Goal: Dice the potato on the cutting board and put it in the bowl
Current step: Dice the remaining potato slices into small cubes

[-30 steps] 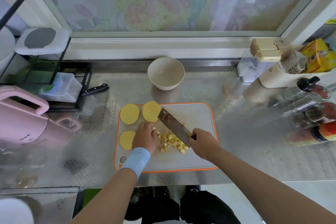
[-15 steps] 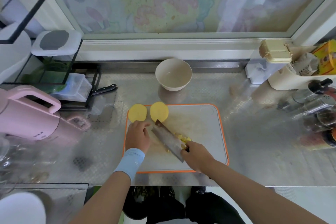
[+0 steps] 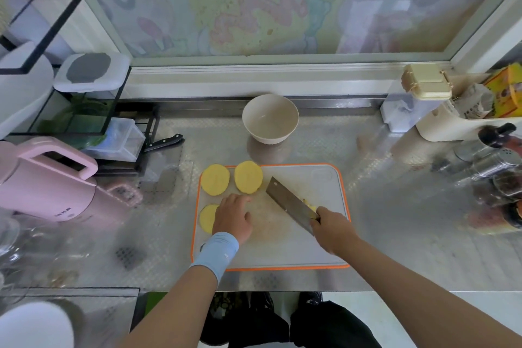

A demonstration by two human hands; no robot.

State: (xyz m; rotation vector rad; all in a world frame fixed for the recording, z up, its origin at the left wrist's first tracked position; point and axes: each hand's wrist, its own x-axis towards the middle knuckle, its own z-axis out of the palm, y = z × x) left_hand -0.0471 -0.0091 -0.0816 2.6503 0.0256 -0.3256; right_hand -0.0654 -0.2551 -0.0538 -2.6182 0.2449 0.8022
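An orange-rimmed cutting board (image 3: pixel 324 248) lies on the steel counter. Two yellow potato slices (image 3: pixel 215 179) (image 3: pixel 248 176) rest at its far left corner, and a third slice (image 3: pixel 207 217) sits at the left edge, partly under my left hand (image 3: pixel 233 217). That hand lies flat on the board, fingers apart, holding nothing. My right hand (image 3: pixel 329 229) grips a cleaver (image 3: pixel 291 203) whose blade tilts over the board. A few potato dice (image 3: pixel 310 207) peek out behind the blade. The empty beige bowl (image 3: pixel 270 118) stands beyond the board.
A pink kettle (image 3: pixel 48 181) and a black rack with a knife handle (image 3: pixel 163 142) stand at the left. Containers, a seasoning box (image 3: pixel 426 82) and spice shakers (image 3: pixel 497 164) crowd the right. The counter's front edge runs just below the board.
The cleaver has swept to the right across the board, gathering the dice behind its blade. My left hand has slid off the dice and now lies flat by the third slice.
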